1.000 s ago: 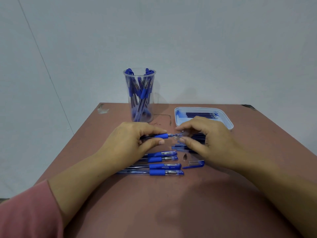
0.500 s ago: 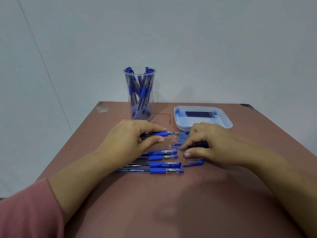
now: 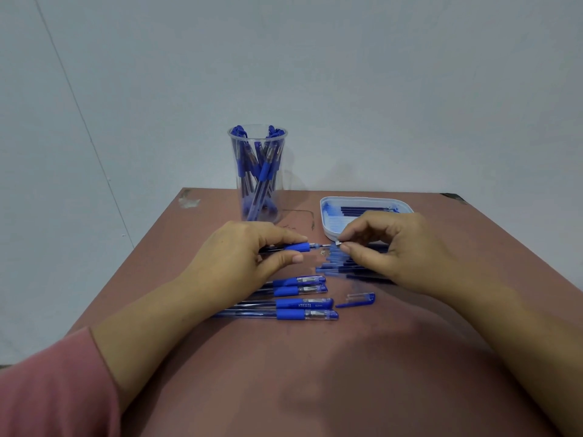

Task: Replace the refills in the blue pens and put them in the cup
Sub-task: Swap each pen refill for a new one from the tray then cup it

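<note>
The right hand (image 3: pixel 397 247) has lifted off the surface (image 3: pixel 315 373), fingers (image 3: pixel 353 248) pinching a small tip piece (image 3: pixel 338 243) at the pen (image 3: pixel 299 247) the left hand (image 3: pixel 239 257) grips; likely screwing it on.

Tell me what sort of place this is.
Probably a plain indoor workstation by a bare wall: a worn brown table, a clear cup of blue pens, a tray of refills.

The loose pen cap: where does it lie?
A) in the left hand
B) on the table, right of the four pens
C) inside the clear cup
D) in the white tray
B: the loose pen cap lies on the table, just right of the row of four pens.
</note>
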`<state>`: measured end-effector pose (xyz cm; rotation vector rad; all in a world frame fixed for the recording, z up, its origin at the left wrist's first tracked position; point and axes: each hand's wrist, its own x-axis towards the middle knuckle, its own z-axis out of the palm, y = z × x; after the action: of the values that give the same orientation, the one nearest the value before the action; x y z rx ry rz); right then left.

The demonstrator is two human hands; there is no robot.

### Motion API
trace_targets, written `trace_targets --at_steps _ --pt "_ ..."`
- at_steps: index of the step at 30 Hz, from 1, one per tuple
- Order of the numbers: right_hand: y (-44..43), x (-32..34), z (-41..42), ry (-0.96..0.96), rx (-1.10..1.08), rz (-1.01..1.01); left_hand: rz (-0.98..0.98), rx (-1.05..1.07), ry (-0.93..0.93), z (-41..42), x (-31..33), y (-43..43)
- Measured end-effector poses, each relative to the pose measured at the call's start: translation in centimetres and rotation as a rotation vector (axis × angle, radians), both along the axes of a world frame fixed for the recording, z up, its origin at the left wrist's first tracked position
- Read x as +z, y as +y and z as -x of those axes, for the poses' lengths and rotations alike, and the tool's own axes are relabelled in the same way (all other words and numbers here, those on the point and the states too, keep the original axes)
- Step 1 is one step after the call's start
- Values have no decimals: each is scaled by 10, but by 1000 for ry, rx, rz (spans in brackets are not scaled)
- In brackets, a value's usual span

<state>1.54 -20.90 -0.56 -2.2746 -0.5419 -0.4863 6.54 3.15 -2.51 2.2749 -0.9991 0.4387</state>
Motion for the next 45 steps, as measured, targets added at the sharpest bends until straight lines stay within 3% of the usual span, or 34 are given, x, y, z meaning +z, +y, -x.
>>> trace_targets --at_steps 10,18,23,45 --pt "15 -8 0 -116 52 24 49 -24 16 1 -4 -3" --pt "11 -15 -8 -106 43 146 30 -35 -1 1 -4 -2" --pt "9 -15 -9 -212 49 209 36 -32 -7 1 -5 -3" --pt "7 -17 -11 -219 55 259 33 -39 -3 0 -8 -5"
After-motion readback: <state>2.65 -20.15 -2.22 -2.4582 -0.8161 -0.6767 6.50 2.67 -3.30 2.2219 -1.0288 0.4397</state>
